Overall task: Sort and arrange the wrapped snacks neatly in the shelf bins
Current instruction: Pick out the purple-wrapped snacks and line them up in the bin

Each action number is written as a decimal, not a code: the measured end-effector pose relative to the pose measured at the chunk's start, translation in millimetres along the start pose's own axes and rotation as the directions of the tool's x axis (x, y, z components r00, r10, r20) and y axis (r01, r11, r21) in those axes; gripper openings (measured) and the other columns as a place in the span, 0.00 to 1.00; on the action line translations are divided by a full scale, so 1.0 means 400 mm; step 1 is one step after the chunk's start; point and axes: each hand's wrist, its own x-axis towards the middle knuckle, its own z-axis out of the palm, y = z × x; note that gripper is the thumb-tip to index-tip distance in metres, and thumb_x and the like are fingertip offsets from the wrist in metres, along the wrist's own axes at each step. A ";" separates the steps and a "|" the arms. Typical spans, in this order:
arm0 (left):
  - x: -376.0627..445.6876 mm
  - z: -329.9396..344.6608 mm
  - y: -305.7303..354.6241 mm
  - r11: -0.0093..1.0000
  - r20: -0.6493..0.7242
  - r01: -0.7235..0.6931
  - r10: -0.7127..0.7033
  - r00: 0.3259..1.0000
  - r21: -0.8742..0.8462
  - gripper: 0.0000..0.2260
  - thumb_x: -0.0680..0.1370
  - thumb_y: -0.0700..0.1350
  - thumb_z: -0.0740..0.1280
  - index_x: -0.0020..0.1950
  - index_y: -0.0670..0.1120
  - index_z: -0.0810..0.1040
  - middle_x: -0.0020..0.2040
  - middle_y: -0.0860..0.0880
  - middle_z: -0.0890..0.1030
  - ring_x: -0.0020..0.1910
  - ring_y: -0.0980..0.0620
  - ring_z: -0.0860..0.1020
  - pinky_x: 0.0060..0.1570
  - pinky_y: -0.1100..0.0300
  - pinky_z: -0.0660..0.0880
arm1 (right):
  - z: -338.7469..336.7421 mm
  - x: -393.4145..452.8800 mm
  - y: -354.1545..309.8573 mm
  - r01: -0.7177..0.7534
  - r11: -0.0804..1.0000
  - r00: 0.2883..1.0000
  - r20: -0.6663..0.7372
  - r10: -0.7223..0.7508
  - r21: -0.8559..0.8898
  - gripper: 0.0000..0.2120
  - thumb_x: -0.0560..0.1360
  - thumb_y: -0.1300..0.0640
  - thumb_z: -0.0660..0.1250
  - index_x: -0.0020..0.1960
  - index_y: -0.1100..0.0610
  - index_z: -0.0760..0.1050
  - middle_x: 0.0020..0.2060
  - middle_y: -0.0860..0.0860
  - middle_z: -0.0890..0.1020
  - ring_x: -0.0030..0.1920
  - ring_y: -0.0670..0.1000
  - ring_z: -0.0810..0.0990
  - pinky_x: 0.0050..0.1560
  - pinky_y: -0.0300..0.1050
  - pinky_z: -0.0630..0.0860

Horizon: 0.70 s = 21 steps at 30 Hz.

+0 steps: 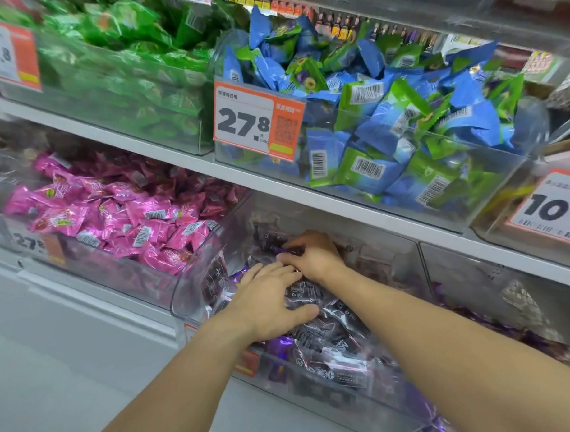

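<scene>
Both my hands reach into a clear plastic bin (195, 283) on the lower shelf, filled with dark purple wrapped snacks (333, 343). My left hand (267, 303) lies flat on the pile, fingers spread and pressing the packets down. Just behind it, my right hand (311, 253) has its fingers curled into the snacks at the back of the bin; its fingertips are hidden among the wrappers. The two hands touch each other.
A bin of pink snacks (115, 218) sits to the left on the same shelf. Above are bins of green packets (126, 59) and blue-green packets (386, 115) with an orange price tag (257, 119). Another clear bin (506, 305) stands at the right.
</scene>
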 end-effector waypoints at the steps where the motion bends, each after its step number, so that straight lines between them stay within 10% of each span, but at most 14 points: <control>1: 0.000 0.001 -0.003 1.000 -0.014 0.002 -0.002 1.000 -0.018 0.34 0.75 0.66 0.63 0.77 0.53 0.63 0.78 0.54 0.60 0.78 0.56 0.52 0.74 0.57 0.41 | 0.012 0.005 0.006 -0.005 1.000 0.999 -0.035 0.006 0.025 0.11 0.72 0.49 0.75 0.53 0.51 0.85 0.52 0.51 0.84 0.53 0.52 0.82 0.53 0.42 0.75; 7: -0.009 -0.015 -0.002 0.958 -0.099 0.035 -0.066 0.993 -0.283 0.28 0.73 0.61 0.69 0.70 0.50 0.74 0.70 0.53 0.73 0.71 0.55 0.68 0.71 0.61 0.60 | -0.066 -0.031 0.004 -0.066 0.970 0.980 -0.169 0.108 0.234 0.03 0.74 0.54 0.74 0.47 0.51 0.86 0.44 0.46 0.84 0.42 0.45 0.80 0.44 0.32 0.73; 12: -0.042 -0.099 0.064 0.798 -0.386 0.025 -0.319 0.866 -0.602 0.11 0.78 0.55 0.65 0.46 0.48 0.81 0.37 0.55 0.81 0.36 0.57 0.78 0.41 0.58 0.73 | -0.192 -0.208 -0.038 0.018 0.824 0.985 -0.152 0.083 0.567 0.03 0.72 0.57 0.76 0.44 0.51 0.85 0.39 0.45 0.86 0.39 0.41 0.81 0.44 0.31 0.74; 17: -0.120 -0.118 0.195 0.253 0.244 0.323 -0.299 0.922 -0.912 0.24 0.81 0.59 0.59 0.51 0.37 0.78 0.37 0.36 0.83 0.32 0.39 0.82 0.31 0.53 0.81 | -0.241 -0.415 -0.068 0.148 0.783 0.984 -0.171 -0.055 0.605 0.05 0.70 0.57 0.75 0.45 0.52 0.87 0.43 0.49 0.86 0.46 0.47 0.83 0.48 0.35 0.76; 21: -0.137 -0.091 0.225 0.155 0.217 0.255 -0.228 0.949 -0.954 0.08 0.80 0.41 0.66 0.45 0.37 0.78 0.45 0.34 0.84 0.44 0.37 0.84 0.45 0.52 0.83 | -0.252 -0.518 -0.055 0.038 0.693 0.989 -0.126 0.076 0.720 0.09 0.67 0.54 0.75 0.45 0.57 0.87 0.42 0.52 0.87 0.42 0.47 0.84 0.46 0.37 0.78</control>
